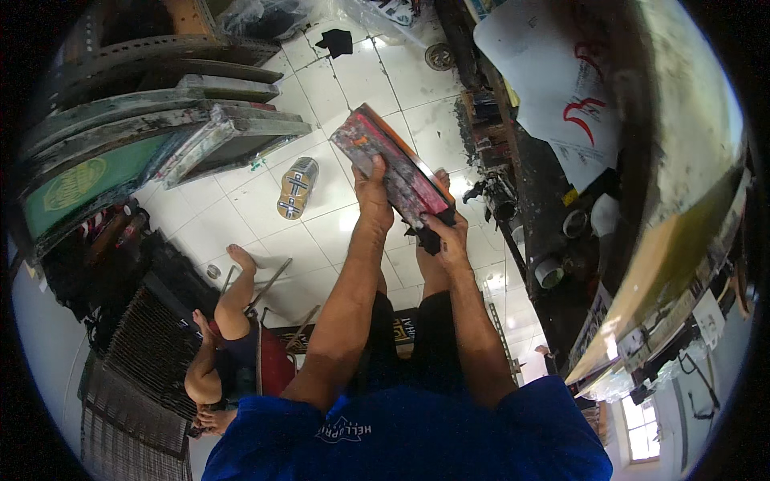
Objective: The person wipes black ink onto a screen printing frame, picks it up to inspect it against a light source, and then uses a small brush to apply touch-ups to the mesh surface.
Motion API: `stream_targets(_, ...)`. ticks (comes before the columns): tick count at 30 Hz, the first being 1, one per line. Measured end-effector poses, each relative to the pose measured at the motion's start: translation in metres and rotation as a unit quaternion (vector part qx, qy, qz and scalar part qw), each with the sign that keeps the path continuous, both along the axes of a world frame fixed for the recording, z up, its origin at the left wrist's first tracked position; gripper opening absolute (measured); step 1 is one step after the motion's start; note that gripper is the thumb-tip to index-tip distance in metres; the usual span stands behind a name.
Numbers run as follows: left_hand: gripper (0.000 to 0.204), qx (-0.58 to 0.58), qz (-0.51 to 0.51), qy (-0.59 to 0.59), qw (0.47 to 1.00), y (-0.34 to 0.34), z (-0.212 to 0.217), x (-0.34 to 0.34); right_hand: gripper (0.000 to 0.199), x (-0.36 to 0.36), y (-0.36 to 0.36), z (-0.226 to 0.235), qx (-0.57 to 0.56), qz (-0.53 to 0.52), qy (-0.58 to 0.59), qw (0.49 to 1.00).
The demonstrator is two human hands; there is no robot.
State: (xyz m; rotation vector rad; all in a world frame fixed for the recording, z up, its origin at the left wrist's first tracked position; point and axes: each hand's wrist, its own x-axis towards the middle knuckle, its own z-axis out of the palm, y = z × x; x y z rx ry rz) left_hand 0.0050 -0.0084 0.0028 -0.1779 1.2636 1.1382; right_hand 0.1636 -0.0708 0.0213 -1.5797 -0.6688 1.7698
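Before my body, over the tiled floor, I hold a long paint-smeared piece point(389, 164) with grey, pink and orange along its sides. It looks like a printing screen frame seen nearly edge-on, and it slants from upper left to lower right. My left hand point(372, 192) is closed on its lower left side, with the thumb lying up along the grey face. At the lower right end my right hand point(449, 239) grips it. A crumpled black rag point(430, 240) hangs by the right fingers; whether they pinch it too is hard to tell.
Several stained screen frames point(136, 120) stand racked at the left. A slipper point(297, 188) and a black scrap point(335, 42) lie on the floor. Another person point(233, 321) sits at lower left. A cluttered bench point(545, 208) with cups runs along the right.
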Motion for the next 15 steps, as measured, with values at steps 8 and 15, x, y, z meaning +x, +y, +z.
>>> stream_targets(8, 0.081, 0.002, -0.411, 0.437, 0.800, -0.089, -0.068, -0.005, 0.027, 0.053, -0.007, -0.131, -0.179, -0.297, 0.143, 0.927)
stream_targets(15, 0.089, -0.150, -0.544, 0.464, 0.683, -0.241, -0.034, -0.034, 0.032, 0.117, -0.001, -0.207, -0.096, -0.348, 0.343, 0.867)
